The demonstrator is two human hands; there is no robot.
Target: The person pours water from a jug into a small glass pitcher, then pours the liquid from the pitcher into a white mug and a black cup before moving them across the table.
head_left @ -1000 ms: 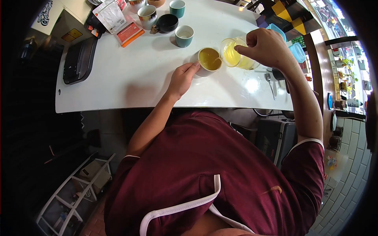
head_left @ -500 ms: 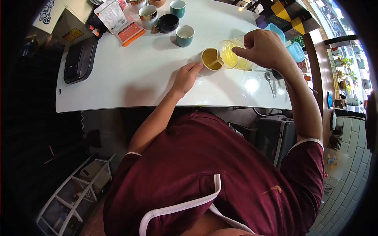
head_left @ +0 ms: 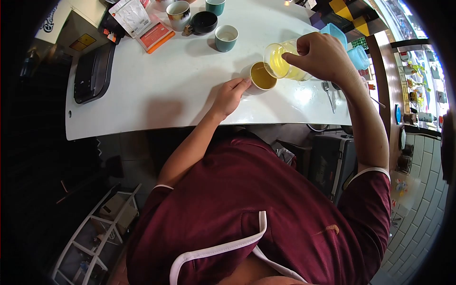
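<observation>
My left hand (head_left: 230,98) has its fingers closed on the left side of a light-coloured cup (head_left: 263,89) that stands on the white table (head_left: 156,80). Yellowish liquid (head_left: 262,76) lies inside the cup. Above and right of it, my right hand (head_left: 325,54) grips a clear jug (head_left: 289,46), tilted, with its lip over the cup's right rim. Pale yellow liquid (head_left: 279,64) shows through the jug's mouth. My right palm hides how the fingers hold the jug.
Behind the cup stand a green cup (head_left: 226,42), a black cup (head_left: 204,23) and a patterned cup (head_left: 179,16). Packets (head_left: 154,34) lie at the back left, near a black flat device (head_left: 94,73). A spoon (head_left: 328,97) and blue containers (head_left: 357,58) are on the right.
The stream seen falling from the jug into the cup no longer shows clearly. The cup and my left hand have shifted slightly right in view, and the jug appears a little higher.
</observation>
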